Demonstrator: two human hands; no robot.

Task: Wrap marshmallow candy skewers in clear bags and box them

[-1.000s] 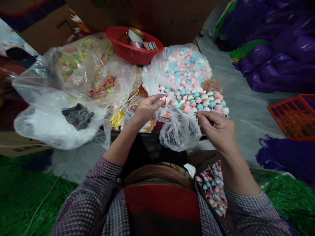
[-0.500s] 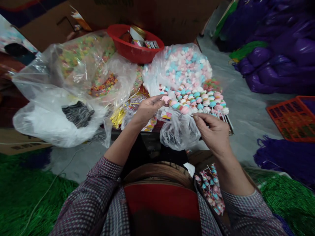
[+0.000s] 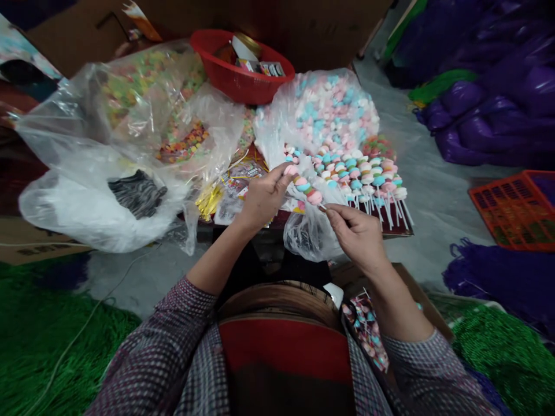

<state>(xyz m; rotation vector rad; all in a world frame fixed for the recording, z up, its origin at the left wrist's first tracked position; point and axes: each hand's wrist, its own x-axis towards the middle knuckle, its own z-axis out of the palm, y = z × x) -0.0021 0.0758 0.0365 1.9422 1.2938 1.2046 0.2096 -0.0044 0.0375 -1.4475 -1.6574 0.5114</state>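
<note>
Between my hands is a marshmallow skewer point(image 3: 307, 188) of pink, blue and greenish pieces on a white stick. My left hand point(image 3: 266, 195) pinches the pink piece at its upper left end. At the lower right end, my right hand point(image 3: 354, 230) has the stick between thumb and fingers. Just beyond lie several finished-looking skewers point(image 3: 368, 173) in rows, their white sticks pointing toward me. A crumpled clear plastic bag point(image 3: 306, 237) sits under the held skewer at the table's front edge. Behind the rows stands a big clear bag of pink, white and blue marshmallows point(image 3: 332, 110).
On the left are a bag of gummy rings point(image 3: 150, 86) and a white plastic bag with dark strips point(image 3: 137, 193). Gold ties point(image 3: 210, 200) lie beside printed packets. A red basket point(image 3: 243, 81) stands behind. An orange crate point(image 3: 515, 211) is on the floor at right.
Both hands have shifted, the right one leftward and slightly down, and the skewer now slants more steeply. More sticks of the laid-out skewers show. The view has tilted slightly.
</note>
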